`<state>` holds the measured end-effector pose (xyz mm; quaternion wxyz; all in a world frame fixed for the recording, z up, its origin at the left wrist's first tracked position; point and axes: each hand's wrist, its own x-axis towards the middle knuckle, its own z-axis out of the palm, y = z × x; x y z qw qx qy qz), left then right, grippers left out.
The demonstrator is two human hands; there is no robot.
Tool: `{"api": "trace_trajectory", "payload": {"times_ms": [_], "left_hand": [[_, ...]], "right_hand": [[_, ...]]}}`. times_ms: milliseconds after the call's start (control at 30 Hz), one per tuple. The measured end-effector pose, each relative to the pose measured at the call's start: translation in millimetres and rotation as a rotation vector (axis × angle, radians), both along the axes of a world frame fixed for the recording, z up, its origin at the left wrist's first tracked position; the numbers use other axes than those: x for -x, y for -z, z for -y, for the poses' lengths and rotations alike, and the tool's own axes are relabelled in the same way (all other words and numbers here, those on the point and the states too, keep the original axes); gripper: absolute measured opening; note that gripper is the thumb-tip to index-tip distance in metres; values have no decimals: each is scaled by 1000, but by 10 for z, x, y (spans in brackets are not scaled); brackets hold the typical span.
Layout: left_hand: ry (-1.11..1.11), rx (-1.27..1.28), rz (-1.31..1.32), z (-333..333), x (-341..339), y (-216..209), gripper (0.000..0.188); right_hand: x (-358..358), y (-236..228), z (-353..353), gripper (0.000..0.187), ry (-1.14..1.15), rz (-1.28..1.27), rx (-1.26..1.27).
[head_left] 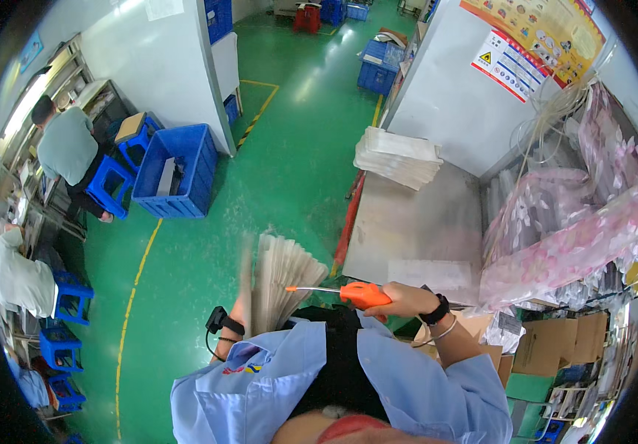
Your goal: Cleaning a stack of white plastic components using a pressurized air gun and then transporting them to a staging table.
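Observation:
A fanned-out bundle of thin, off-white flat pieces rises from my left hand, which is closed around its lower end. One piece at the bundle's left edge is smeared by motion. The fingers of that hand are mostly hidden. In my right hand I grip an orange air blow gun. Its thin metal nozzle points left and its tip lies over the right side of the bundle. A similar stack of off-white pieces rests on the far end of the metal worktable ahead to the right.
A pink flowered cloth hangs over shelving on the right, with cardboard boxes below. A blue crate stands on the green floor ahead left. Two people sit at benches on the left, near blue stools.

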<state>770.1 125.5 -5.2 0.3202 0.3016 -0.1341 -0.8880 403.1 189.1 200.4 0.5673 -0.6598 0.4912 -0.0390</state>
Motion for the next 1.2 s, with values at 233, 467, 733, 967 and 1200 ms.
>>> {"api": "trace_trajectory", "payload": {"times_ms": [233, 467, 733, 967, 1200], "left_hand": [[46, 34, -8, -90, -23, 216, 87], [-30, -34, -379, -37, -54, -173, 88], [-64, 145, -495, -100, -42, -243, 87], [-81, 11, -500, -89, -27, 20, 83], [-206, -146, -699, -8, -470, 838, 79]], "right_hand": [[150, 1, -53, 49, -90, -31, -143], [-55, -148, -18, 36, 24, -124, -174], [-161, -65, 64, 33, 53, -280, -203], [-177, 26, 26, 42, -57, -122, -146], [-59, 72, 30, 44, 40, -94, -139]]}}
